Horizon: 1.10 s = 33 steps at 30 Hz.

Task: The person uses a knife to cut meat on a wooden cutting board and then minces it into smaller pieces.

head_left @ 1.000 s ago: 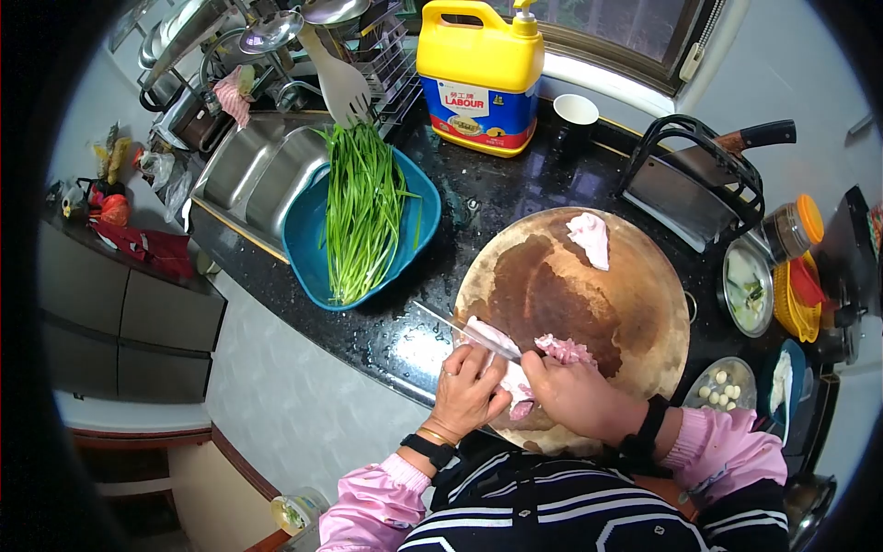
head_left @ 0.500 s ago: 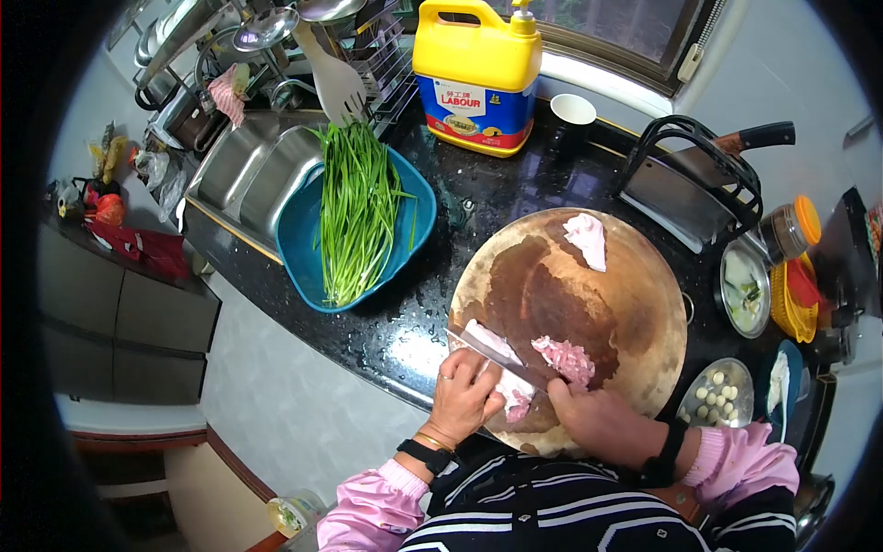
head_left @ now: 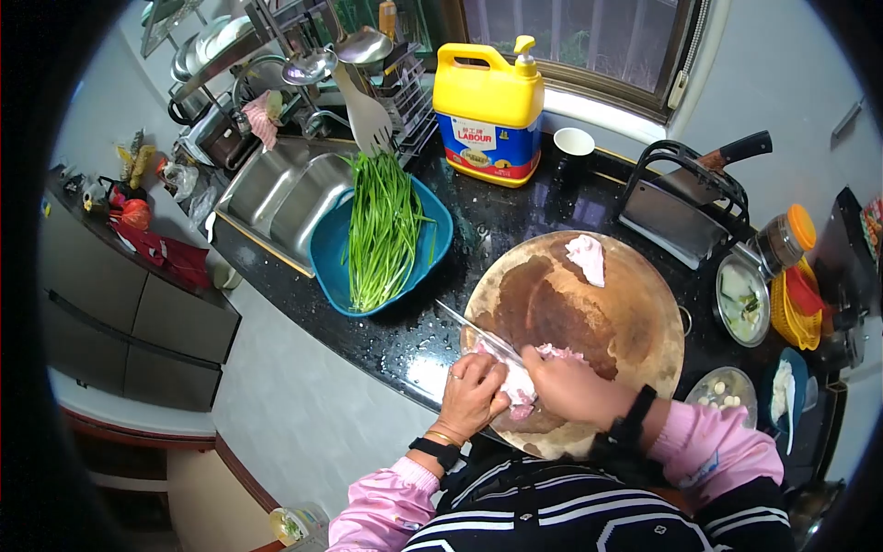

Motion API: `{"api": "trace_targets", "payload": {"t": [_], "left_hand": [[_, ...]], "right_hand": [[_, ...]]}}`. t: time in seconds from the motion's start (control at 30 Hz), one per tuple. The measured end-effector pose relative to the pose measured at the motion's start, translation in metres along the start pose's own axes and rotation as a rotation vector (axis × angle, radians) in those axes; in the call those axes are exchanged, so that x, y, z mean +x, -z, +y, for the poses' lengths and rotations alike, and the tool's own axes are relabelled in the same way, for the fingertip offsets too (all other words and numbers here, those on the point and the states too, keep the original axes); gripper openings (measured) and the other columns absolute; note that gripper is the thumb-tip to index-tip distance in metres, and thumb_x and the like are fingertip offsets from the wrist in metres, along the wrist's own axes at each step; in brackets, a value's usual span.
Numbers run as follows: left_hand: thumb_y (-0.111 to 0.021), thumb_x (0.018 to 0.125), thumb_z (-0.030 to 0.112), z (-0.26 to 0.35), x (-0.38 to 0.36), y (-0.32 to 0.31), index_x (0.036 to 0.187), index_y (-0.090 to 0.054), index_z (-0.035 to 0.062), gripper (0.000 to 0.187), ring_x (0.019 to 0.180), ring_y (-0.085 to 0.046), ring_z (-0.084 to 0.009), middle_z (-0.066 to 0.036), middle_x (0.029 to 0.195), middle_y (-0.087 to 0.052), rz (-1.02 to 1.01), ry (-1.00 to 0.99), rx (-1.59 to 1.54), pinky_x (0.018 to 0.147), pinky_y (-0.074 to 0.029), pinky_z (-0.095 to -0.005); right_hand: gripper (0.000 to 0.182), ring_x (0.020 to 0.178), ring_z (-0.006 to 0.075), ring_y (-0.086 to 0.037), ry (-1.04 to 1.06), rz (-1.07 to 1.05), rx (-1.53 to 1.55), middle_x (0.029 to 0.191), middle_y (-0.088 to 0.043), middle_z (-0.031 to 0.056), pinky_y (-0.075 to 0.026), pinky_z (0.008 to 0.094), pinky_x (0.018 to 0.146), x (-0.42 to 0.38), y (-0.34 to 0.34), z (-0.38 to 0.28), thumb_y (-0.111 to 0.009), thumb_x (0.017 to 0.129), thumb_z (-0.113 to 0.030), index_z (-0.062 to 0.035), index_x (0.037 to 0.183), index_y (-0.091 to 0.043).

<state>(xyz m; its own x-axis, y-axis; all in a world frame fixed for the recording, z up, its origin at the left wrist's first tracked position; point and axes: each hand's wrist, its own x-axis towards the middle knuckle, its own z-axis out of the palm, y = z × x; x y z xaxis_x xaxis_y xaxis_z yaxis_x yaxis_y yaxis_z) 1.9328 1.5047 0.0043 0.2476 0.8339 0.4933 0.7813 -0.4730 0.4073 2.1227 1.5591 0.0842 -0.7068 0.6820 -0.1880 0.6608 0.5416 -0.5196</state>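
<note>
On the round wooden chopping board (head_left: 644,313), my left hand (head_left: 474,391) presses a pale pink piece of raw meat (head_left: 521,388) with curled fingers. My right hand (head_left: 575,391) is wrapped round the handle of a kitchen knife (head_left: 480,333). Its blade lies across the meat just beyond my left fingers, and the tip sticks out past the board's left edge. A small heap of cut meat (head_left: 563,352) is partly hidden behind my right hand. Toward the far side of the board rests a separate whitish piece of meat (head_left: 586,259).
Left of the board, a blue basin (head_left: 441,225) holds green chives (head_left: 382,239), beside a steel sink (head_left: 267,198). A yellow jug (head_left: 492,110) and a cup (head_left: 574,143) stand behind. To the right are a knife rack (head_left: 681,216), a steel bowl (head_left: 743,304) and a plate of garlic cloves (head_left: 727,391).
My right hand has moved forward and left with the knife, now covering part of the cut heap. The blade reaches farther past the board. The whole view has shifted slightly.
</note>
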Motion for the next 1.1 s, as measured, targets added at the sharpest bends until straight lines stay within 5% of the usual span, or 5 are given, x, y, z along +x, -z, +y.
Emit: {"api": "trace_targets", "payload": {"t": [0.37, 0.87, 0.9, 1.0, 1.1], "left_hand": [[-0.068, 0.069, 0.017, 0.001, -0.007, -0.007, 0.107, -0.063, 0.0092, 0.039, 0.109, -0.049, -0.0326, -0.012, 0.114, -0.053, 0.021, 0.071, -0.036, 0.095, -0.042, -0.0426], [-0.065, 0.069, 0.019, 0.010, 0.000, 0.013, 0.105, -0.062, 0.0090, 0.038, 0.107, -0.054, -0.0312, -0.010, 0.111, -0.058, -0.030, -0.058, 0.035, 0.095, -0.040, -0.0443], [-0.065, 0.069, 0.022, 0.012, 0.002, 0.018, 0.106, -0.063, 0.0098, 0.039, 0.106, -0.054, -0.0302, -0.010, 0.111, -0.059, -0.045, -0.042, 0.033, 0.095, -0.039, -0.0433], [-0.065, 0.073, 0.018, 0.012, 0.002, 0.017, 0.109, -0.059, 0.0065, 0.038, 0.103, -0.056, -0.0300, -0.012, 0.111, -0.059, 0.195, 0.202, -0.204, 0.092, -0.041, -0.0412], [-0.051, 0.097, 0.024, 0.011, 0.032, 0.016, 0.129, -0.049, 0.0043, 0.037, 0.102, -0.056, -0.0177, -0.008, 0.113, -0.058, 0.413, 0.664, -0.879, 0.086, -0.045, -0.0311]], "right_hand": [[0.011, 0.065, 0.0413, -0.066, -0.090, -0.111, -0.029, 0.069, -0.064, 0.0243, -0.053, 0.0493, 0.057, -0.056, -0.001, 0.000, -0.043, 0.091, -0.005, 0.0030, 0.098, -0.040], [0.021, 0.069, 0.0473, -0.064, -0.019, 0.177, 0.210, 0.076, -0.063, 0.0302, -0.050, 0.0547, 0.064, -0.008, 0.004, 0.039, -0.048, 0.095, -0.014, 0.0018, 0.105, -0.039], [0.019, 0.054, 0.0335, -0.064, -0.084, 0.111, 0.288, 0.069, -0.062, 0.0207, -0.051, 0.0446, 0.052, -0.014, 0.013, 0.036, -0.047, 0.098, -0.017, 0.0000, 0.103, -0.039], [0.020, 0.045, 0.0147, -0.055, -0.198, -0.077, 0.722, 0.065, -0.056, 0.0082, -0.048, 0.0305, 0.043, -0.027, 0.028, 0.035, -0.047, 0.100, -0.018, -0.0014, 0.110, -0.041], [0.026, 0.045, 0.0069, -0.049, -0.170, -0.169, 0.971, 0.067, -0.052, 0.0014, -0.045, 0.0240, 0.041, -0.031, 0.030, 0.033, -0.049, 0.100, -0.018, -0.0035, 0.120, -0.042]]}}
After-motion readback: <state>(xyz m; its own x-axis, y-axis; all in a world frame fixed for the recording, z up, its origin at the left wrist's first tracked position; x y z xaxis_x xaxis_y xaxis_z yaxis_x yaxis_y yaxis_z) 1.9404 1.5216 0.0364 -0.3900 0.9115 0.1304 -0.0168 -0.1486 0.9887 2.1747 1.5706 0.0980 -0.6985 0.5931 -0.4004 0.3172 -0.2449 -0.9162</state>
